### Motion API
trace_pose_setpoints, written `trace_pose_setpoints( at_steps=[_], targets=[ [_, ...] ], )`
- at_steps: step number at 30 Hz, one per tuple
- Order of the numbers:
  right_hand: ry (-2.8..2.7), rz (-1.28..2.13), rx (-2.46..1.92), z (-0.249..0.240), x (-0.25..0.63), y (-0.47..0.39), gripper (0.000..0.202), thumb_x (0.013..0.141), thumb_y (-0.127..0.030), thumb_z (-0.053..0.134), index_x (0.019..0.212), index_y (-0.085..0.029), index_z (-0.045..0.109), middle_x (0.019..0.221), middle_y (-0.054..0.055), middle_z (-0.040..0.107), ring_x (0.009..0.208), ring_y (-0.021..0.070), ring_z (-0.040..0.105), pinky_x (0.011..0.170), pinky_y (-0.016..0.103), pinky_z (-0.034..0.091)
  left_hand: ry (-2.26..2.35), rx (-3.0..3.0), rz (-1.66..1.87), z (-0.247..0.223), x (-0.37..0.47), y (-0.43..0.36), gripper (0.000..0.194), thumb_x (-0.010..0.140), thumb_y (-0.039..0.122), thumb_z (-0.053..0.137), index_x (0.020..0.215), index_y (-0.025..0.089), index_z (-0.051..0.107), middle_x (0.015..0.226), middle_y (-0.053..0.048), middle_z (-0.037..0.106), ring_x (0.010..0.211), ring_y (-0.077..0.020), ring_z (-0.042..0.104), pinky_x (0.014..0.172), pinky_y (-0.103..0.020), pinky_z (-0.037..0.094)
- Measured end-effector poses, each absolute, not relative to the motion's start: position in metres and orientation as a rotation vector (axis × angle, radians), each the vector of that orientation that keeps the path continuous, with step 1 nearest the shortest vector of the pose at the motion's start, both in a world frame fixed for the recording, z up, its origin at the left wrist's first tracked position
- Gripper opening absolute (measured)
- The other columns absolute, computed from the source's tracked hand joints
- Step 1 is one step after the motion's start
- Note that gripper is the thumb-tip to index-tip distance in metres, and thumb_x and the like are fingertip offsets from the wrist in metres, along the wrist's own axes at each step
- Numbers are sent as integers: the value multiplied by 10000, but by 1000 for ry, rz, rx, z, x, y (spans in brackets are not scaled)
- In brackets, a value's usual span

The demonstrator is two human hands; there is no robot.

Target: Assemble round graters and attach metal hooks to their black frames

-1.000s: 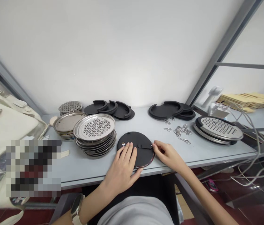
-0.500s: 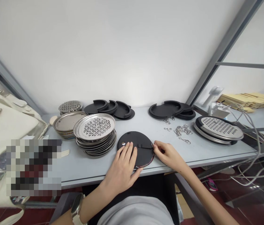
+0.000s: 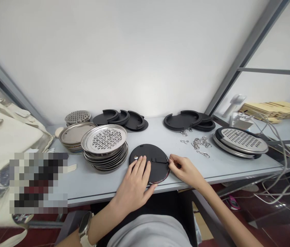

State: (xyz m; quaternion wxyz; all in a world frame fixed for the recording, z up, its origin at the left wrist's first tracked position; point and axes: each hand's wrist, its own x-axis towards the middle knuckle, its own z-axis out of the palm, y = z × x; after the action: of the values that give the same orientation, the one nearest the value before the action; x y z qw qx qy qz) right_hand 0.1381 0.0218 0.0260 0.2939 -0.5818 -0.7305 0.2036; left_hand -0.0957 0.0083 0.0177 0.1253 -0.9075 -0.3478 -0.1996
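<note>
A round black disc [image 3: 157,171] lies near the table's front edge, with a small hole at its left and a slot in its middle. My left hand [image 3: 136,181] rests on it, fingers stretched over the top and thumb at the front rim. At the disc's right edge, my right hand [image 3: 182,168] pinches a small metal clip [image 3: 168,159]. Several loose metal clips [image 3: 201,142] lie behind my right hand. To the left of the disc stands a stack of round metal graters [image 3: 105,139].
Black holders [image 3: 133,121] and more black holders [image 3: 183,120] lie along the wall. Metal plates [image 3: 75,133] are piled at the left, beside a cream bag [image 3: 11,133]. A grater in a black holder [image 3: 244,140] sits at the right, near white cables [image 3: 285,154].
</note>
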Motion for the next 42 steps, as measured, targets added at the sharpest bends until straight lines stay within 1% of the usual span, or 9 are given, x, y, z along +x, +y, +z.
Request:
trace_pose_setpoints(
  at_steps=[6,12,27,37,42],
  targets=[
    [-1950,535,-1543,26,137,21,284,881,-277,391,630,-212,275,543,-70,280,505,91,297,512,228,250,-1015,-2639,-573,18,-96,8,601,943,456,409,1375,38,397,1454,-215,359,1354,-323,325,1072,-432,295],
    [-1973,503,-1517,28,137,21,291,925,-314,355,655,-217,307,535,-62,340,488,104,345,515,243,265,-1020,-2650,-574,18,-96,8,602,943,452,413,1379,39,392,1460,-212,351,1361,-321,313,1078,-435,289],
    [-1945,527,-1517,28,137,20,289,877,-274,396,617,-212,286,533,-70,291,498,88,301,499,224,248,-1021,-2650,-574,18,-96,8,599,942,447,421,1379,38,389,1457,-217,353,1358,-324,318,1077,-430,287],
    [-1938,515,-1504,28,136,21,291,916,-303,382,645,-213,329,528,-64,340,484,97,330,502,235,269,-1021,-2653,-589,18,-96,8,593,944,444,416,1378,41,389,1457,-221,349,1359,-324,317,1080,-432,288],
    [-1949,526,-1503,28,137,21,302,907,-294,390,626,-210,318,520,-65,337,481,92,330,498,231,262,-1027,-2654,-590,18,-96,7,597,941,445,419,1381,42,387,1457,-214,353,1359,-324,317,1078,-436,289]
  ],
)
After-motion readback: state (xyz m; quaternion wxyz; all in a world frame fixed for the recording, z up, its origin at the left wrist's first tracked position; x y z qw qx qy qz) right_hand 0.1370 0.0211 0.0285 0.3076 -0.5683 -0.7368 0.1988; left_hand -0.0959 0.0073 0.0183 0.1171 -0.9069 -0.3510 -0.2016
